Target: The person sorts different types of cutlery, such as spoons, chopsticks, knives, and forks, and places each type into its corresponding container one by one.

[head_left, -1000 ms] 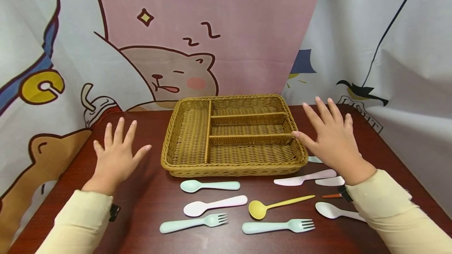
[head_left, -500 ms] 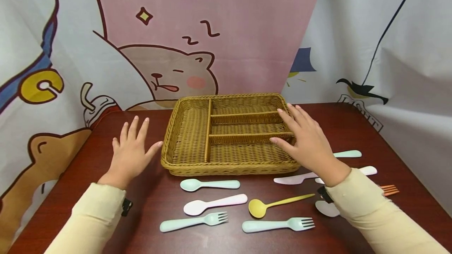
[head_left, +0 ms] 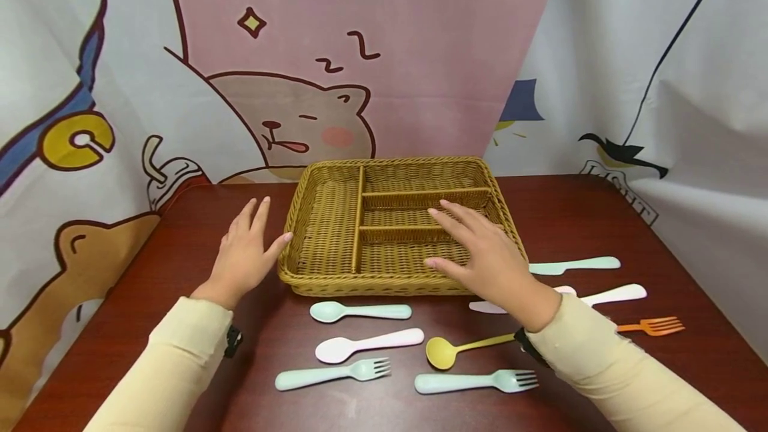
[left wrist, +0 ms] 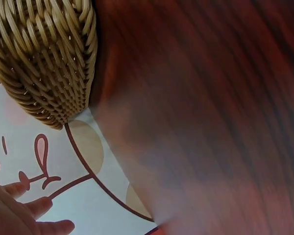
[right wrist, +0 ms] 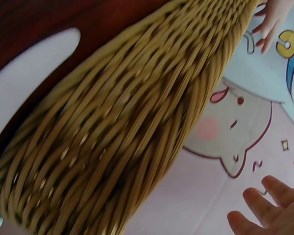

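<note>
A brown wicker basket [head_left: 408, 282] with several compartments stands on the dark red table. My left hand [head_left: 245, 252] is beside its left side, fingers spread and thumb tip right at the rim. Over the basket's right part hovers my right hand [head_left: 489, 262], its fingers extended and holding nothing. Both hands show at the edges of their wrist views, the left fingers [left wrist: 36, 208] and the right fingers [right wrist: 259, 205] apart from the wicker. Just in front of the basket lie a pale green spoon [head_left: 360, 312] and, partly under the right hand, a pink knife [head_left: 487, 308].
Nearer me lie a pinkish white spoon [head_left: 369, 345], a yellow ladle-like spoon [head_left: 441, 353] and two pale green forks, left [head_left: 324, 377] and right [head_left: 468, 383]. To the right are a green knife [head_left: 579, 264], a white knife [head_left: 618, 295] and an orange fork [head_left: 660, 326]. A printed curtain [head_left: 444, 52] hangs behind.
My left hand has moved right to the basket's left rim. My right hand has moved left from beyond the basket to over it; its sleeve now covers the white spoon and uncovers the orange fork.
</note>
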`<state>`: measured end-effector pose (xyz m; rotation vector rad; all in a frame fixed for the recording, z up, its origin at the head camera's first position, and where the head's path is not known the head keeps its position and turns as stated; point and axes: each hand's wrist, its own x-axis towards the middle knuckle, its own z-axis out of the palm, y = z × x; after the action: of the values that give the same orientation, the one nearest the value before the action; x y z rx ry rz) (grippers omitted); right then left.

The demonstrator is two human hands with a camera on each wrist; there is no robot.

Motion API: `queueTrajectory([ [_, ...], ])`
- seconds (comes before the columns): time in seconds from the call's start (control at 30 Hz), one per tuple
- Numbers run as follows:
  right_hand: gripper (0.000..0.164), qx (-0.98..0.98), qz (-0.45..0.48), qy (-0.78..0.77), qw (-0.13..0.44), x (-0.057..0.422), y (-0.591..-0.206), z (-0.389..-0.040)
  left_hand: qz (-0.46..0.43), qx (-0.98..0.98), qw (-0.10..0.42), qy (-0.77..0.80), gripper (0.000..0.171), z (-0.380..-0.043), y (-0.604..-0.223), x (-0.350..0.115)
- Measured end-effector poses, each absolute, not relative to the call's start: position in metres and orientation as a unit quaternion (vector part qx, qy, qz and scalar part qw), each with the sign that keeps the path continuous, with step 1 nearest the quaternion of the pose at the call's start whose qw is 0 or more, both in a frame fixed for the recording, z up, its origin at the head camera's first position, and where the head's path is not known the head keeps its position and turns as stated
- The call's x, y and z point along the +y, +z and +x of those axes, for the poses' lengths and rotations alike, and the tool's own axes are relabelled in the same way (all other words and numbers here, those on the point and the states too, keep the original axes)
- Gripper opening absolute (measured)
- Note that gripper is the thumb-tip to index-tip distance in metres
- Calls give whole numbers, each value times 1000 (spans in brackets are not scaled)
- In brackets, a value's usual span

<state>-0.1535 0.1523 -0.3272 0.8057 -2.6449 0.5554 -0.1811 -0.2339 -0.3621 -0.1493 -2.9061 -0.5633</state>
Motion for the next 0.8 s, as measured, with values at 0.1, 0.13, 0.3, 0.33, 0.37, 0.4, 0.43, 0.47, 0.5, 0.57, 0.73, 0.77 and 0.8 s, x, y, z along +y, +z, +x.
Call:
queueTrajectory([
  [0.1, 74, -911, 312, 209, 172, 143, -331, -149, -46, -975, 73, -206, 81, -183, -364, -233],
  [0.13, 73, -905, 323, 214, 178, 140, -332, -148, -46, -974, 68, -210, 80, -185, -364, -232],
  [0.3, 68, -874, 373, 241, 199, 125, -338, -140, -47, -972, 41, -229, 81, -190, -365, -229],
  [0.33, 67, -868, 383, 247, 199, 122, -339, -139, -46, -971, 34, -233, 81, -191, -365, -228],
  [0.37, 66, -863, 391, 250, 199, 119, -340, -137, -44, -970, 27, -237, 81, -192, -365, -227],
  [0.4, 65, -860, 397, 253, 197, 115, -341, -136, -42, -969, 21, -241, 81, -193, -365, -227],
  [0.43, 63, -857, 403, 256, 194, 112, -341, -134, -39, -969, 15, -244, 81, -195, -365, -226],
  [0.47, 62, -855, 408, 260, 186, 109, -342, -133, -37, -968, 9, -247, 81, -196, -366, -226],
  [0.5, 60, -855, 410, 262, 177, 106, -343, -131, -36, -968, 5, -249, 80, -197, -366, -226],
  [0.57, 58, -857, 412, 267, 156, 100, -344, -128, -33, -967, -3, -253, 79, -200, -367, -225],
  [0.73, 55, -854, 422, 287, 99, 87, -350, -122, -21, -964, -25, -264, 77, -207, -370, -224],
  [0.77, 55, -852, 426, 290, 92, 85, -351, -122, -18, -963, -30, -268, 76, -208, -370, -224],
  [0.8, 54, -848, 432, 295, 84, 82, -352, -121, -16, -962, -35, -271, 75, -209, -371, -224],
])
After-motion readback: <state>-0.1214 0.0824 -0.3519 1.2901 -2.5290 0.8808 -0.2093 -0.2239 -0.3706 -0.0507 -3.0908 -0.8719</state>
